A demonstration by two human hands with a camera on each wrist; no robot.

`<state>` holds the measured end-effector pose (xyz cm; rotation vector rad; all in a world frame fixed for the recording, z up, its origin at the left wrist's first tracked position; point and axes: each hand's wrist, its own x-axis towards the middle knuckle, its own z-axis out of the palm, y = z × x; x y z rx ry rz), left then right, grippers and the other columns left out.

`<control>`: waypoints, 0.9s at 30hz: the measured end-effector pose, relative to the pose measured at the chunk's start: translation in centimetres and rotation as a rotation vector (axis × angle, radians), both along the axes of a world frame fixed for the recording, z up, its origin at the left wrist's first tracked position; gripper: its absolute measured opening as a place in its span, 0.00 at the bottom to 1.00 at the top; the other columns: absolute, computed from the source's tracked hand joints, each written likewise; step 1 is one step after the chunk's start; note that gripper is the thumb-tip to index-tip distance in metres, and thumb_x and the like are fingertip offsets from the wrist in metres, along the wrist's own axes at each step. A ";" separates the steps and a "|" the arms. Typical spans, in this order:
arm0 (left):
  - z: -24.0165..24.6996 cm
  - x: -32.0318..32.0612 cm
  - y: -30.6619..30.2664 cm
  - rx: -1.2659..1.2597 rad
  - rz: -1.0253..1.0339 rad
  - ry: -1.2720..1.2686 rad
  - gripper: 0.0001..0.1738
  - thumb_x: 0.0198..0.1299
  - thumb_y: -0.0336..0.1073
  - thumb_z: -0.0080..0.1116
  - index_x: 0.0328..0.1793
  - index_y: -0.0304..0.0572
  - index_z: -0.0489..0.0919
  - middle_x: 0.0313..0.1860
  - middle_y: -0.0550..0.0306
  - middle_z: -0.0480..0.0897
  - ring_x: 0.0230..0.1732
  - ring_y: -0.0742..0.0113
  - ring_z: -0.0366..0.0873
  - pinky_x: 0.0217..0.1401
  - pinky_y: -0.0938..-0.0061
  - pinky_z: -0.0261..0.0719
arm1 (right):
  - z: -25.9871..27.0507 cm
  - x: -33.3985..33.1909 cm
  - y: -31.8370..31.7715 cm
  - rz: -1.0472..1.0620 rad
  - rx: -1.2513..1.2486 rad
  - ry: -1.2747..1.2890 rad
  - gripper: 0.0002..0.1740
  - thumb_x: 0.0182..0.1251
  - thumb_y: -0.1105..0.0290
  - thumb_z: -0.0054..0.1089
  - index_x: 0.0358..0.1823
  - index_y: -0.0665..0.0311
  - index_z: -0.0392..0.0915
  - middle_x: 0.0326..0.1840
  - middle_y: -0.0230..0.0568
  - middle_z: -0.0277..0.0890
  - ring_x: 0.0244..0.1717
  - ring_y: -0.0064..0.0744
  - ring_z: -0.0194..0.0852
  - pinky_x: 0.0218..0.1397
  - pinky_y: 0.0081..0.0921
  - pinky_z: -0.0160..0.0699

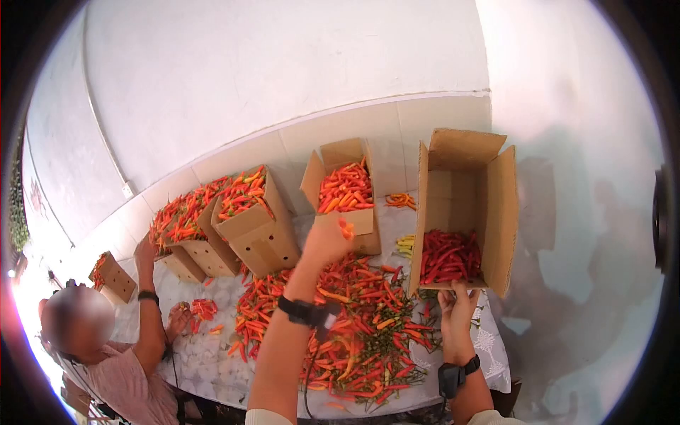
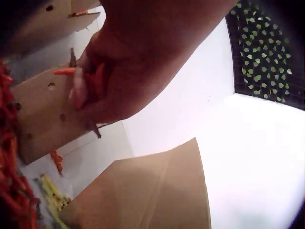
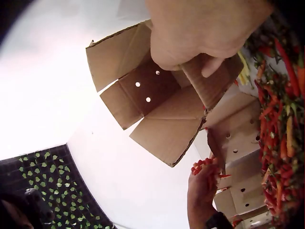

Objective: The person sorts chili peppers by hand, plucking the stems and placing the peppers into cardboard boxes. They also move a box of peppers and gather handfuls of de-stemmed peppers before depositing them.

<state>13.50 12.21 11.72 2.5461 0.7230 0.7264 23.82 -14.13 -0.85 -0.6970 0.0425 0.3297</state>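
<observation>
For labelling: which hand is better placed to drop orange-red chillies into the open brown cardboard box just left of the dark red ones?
Probably the left hand: it holds orange-red chillies near that box's flap; the right hand grips the brown cardboard box of dark red chillies.

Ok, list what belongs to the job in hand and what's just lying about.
In the job:
left hand, holding picked chilies
right hand, gripping the box of dark red chilies
chili heap
box of orange-red chilies

Probably just lying about:
yellow chilies beside that box
small orange pile between two boxes
</observation>
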 end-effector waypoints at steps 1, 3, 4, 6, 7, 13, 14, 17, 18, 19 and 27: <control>0.5 0.3 1.8 -0.110 -0.043 -0.005 0.11 0.49 0.24 0.59 0.40 0.36 0.72 0.32 0.51 0.81 0.29 0.59 0.82 0.27 0.67 0.79 | 0.2 -0.1 -0.1 0.003 -0.015 0.006 0.31 0.59 0.73 0.62 0.61 0.47 0.58 0.45 0.28 0.70 0.37 0.22 0.71 0.43 0.28 0.75; 3.3 0.2 3.2 -0.589 -0.110 -0.161 0.11 0.49 0.23 0.60 0.39 0.37 0.72 0.31 0.54 0.80 0.26 0.65 0.81 0.23 0.72 0.79 | 0.6 -0.4 -0.2 0.001 -0.020 -0.004 0.31 0.59 0.73 0.62 0.61 0.47 0.58 0.45 0.28 0.70 0.38 0.22 0.71 0.43 0.28 0.75; 4.2 0.4 3.6 -0.830 -0.144 -0.237 0.12 0.49 0.23 0.60 0.39 0.38 0.72 0.30 0.56 0.80 0.25 0.69 0.80 0.21 0.74 0.78 | 0.7 -0.5 -0.2 0.001 -0.023 -0.009 0.30 0.59 0.74 0.62 0.61 0.47 0.58 0.46 0.28 0.70 0.38 0.22 0.72 0.42 0.28 0.75; 5.0 1.5 4.3 -0.846 -0.083 -0.537 0.12 0.50 0.22 0.60 0.40 0.38 0.71 0.31 0.55 0.80 0.25 0.69 0.80 0.20 0.76 0.79 | 1.0 -0.4 -0.2 0.002 -0.026 0.004 0.30 0.59 0.74 0.61 0.60 0.47 0.58 0.46 0.28 0.70 0.39 0.23 0.72 0.41 0.28 0.75; 5.7 2.1 4.4 -0.847 -0.053 -0.684 0.12 0.50 0.21 0.59 0.40 0.38 0.71 0.32 0.54 0.81 0.25 0.70 0.80 0.20 0.78 0.79 | 1.0 -0.4 -0.1 0.001 -0.022 0.013 0.30 0.59 0.74 0.61 0.60 0.47 0.58 0.45 0.28 0.70 0.40 0.23 0.73 0.41 0.28 0.76; 12.8 5.5 1.8 -0.588 -0.006 -0.836 0.19 0.49 0.20 0.59 0.47 0.40 0.68 0.36 0.54 0.77 0.27 0.65 0.78 0.25 0.70 0.78 | 0.2 0.1 0.1 -0.008 -0.020 0.049 0.30 0.58 0.73 0.63 0.59 0.47 0.59 0.45 0.28 0.70 0.42 0.24 0.74 0.39 0.27 0.77; 13.7 5.8 1.4 -0.510 0.005 -0.894 0.19 0.49 0.21 0.59 0.47 0.41 0.68 0.37 0.55 0.77 0.30 0.64 0.79 0.28 0.69 0.78 | 0.1 0.2 0.1 -0.016 -0.008 0.047 0.30 0.58 0.73 0.64 0.59 0.47 0.59 0.46 0.28 0.70 0.42 0.24 0.74 0.39 0.27 0.77; 14.9 6.9 0.1 0.264 0.171 -0.991 0.18 0.52 0.25 0.59 0.49 0.42 0.70 0.39 0.55 0.77 0.38 0.61 0.78 0.41 0.68 0.77 | 0.5 0.1 0.1 -0.029 0.013 0.053 0.30 0.57 0.72 0.64 0.59 0.48 0.59 0.46 0.28 0.70 0.42 0.25 0.74 0.37 0.27 0.78; 14.9 7.1 0.0 0.271 0.204 -0.923 0.19 0.52 0.27 0.59 0.51 0.42 0.70 0.42 0.53 0.77 0.44 0.58 0.78 0.49 0.66 0.75 | 0.8 0.0 0.1 -0.035 0.012 0.061 0.30 0.57 0.72 0.64 0.59 0.48 0.59 0.47 0.28 0.69 0.42 0.25 0.74 0.36 0.27 0.78; 14.5 7.7 0.8 0.363 0.200 -0.891 0.19 0.52 0.27 0.60 0.51 0.42 0.70 0.43 0.53 0.77 0.45 0.57 0.78 0.49 0.65 0.75 | 0.9 0.0 0.1 -0.041 0.011 0.071 0.30 0.57 0.72 0.64 0.59 0.48 0.59 0.47 0.28 0.69 0.42 0.24 0.74 0.36 0.26 0.78; 6.8 10.5 7.4 0.378 0.300 -0.014 0.50 0.41 0.36 0.72 0.73 0.43 0.58 0.64 0.41 0.67 0.67 0.46 0.64 0.68 0.60 0.66 | 0.9 0.5 0.1 -0.047 0.006 0.033 0.32 0.58 0.71 0.64 0.61 0.47 0.58 0.51 0.28 0.68 0.42 0.25 0.73 0.36 0.25 0.78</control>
